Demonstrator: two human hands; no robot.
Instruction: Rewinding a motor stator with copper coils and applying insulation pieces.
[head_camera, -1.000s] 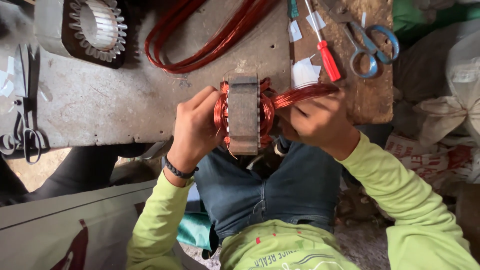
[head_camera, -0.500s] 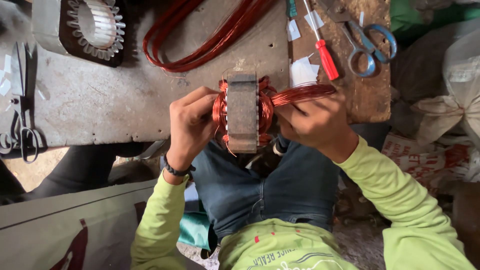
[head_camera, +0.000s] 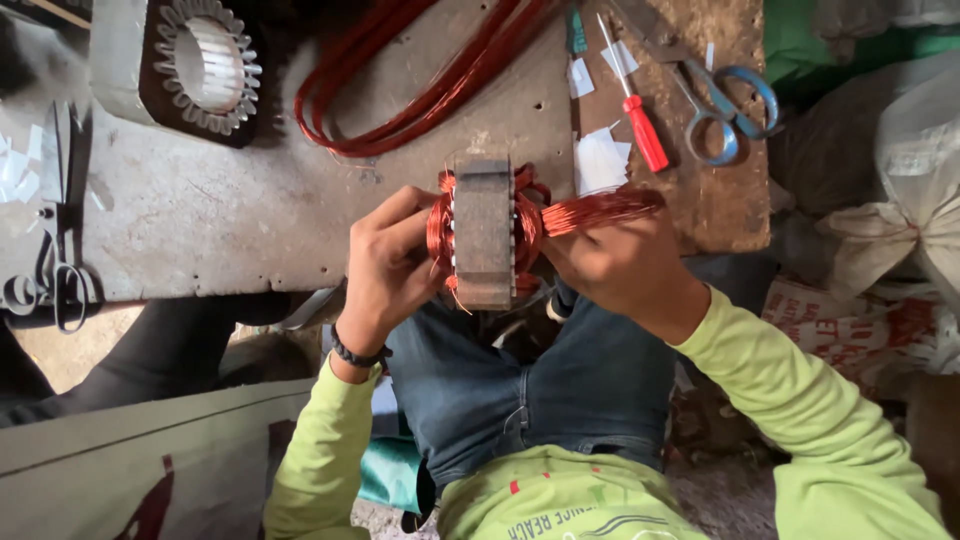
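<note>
From the head camera, the person holds a grey motor stator (head_camera: 484, 232) wound with copper wire at the near edge of the desk (head_camera: 230, 215), above the lap. The left hand (head_camera: 388, 268) wraps its fingers around the stator's side at 9 o'clock. The right hand (head_camera: 612, 262) closes on a copper wire bundle (head_camera: 600, 208) leaving the stator toward 3 o'clock. Loose copper coils (head_camera: 420, 90) lie at 12 o'clock; a red screwdriver (head_camera: 640, 125) and blue scissors (head_camera: 725, 105) lie toward 2 o'clock. Another stator core (head_camera: 205, 65) sits at 10 o'clock.
</note>
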